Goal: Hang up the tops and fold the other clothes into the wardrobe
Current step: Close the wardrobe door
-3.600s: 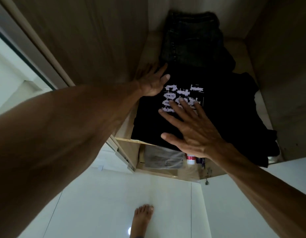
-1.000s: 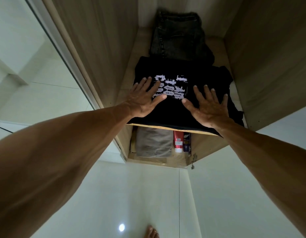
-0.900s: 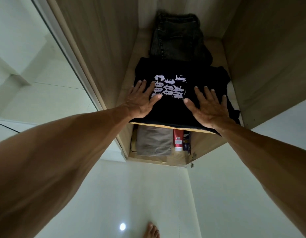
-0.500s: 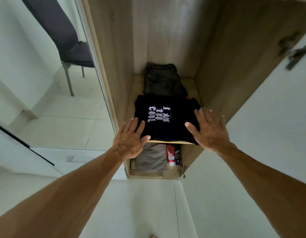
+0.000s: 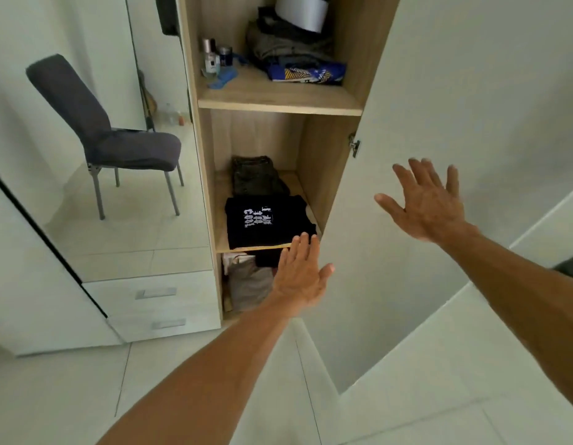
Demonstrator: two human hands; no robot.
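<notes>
View from the person's head, looking down into a tall, narrow wooden wardrobe (image 5: 317, 175) at the centre of the frame. Its white door (image 5: 423, 75) stands open on the right.

The upper shelf (image 5: 278, 99), near the top of the frame, holds a few small bottles (image 5: 211, 57) at its left. To the right of them is a loose heap of dark clothes (image 5: 288, 43), with a blue patterned garment (image 5: 307, 73) at the front of the heap. A white object (image 5: 301, 9) sits on top of the heap, cut off by the frame edge.

The middle shelf (image 5: 221, 216), at mid-frame, holds two folded items. A black T-shirt (image 5: 265, 220) with a white print lies flat at the front edge. A pair of dark jeans (image 5: 254, 175) lies just behind it, against the back wall.

The bottom compartment, below that shelf, holds a grey-beige folded garment (image 5: 249, 284) with something white (image 5: 233, 259) above it. The rest is hidden by the left hand.

The left hand (image 5: 301, 277) is at lower centre, flat, with straight fingers held together and the thumb out. It holds nothing. Its fingertips overlap the front edge of the middle shelf in the picture; it is unclear whether they touch the T-shirt.

The right hand (image 5: 429, 203), at centre right, is spread wide with its fingers apart, in front of the inside of the door. It holds nothing, and contact with the door cannot be made out.

On the left of the frame, a mirror panel (image 5: 86, 236) shows a dark grey chair (image 5: 118, 139). Two white drawers (image 5: 156, 305) sit below it.
</notes>
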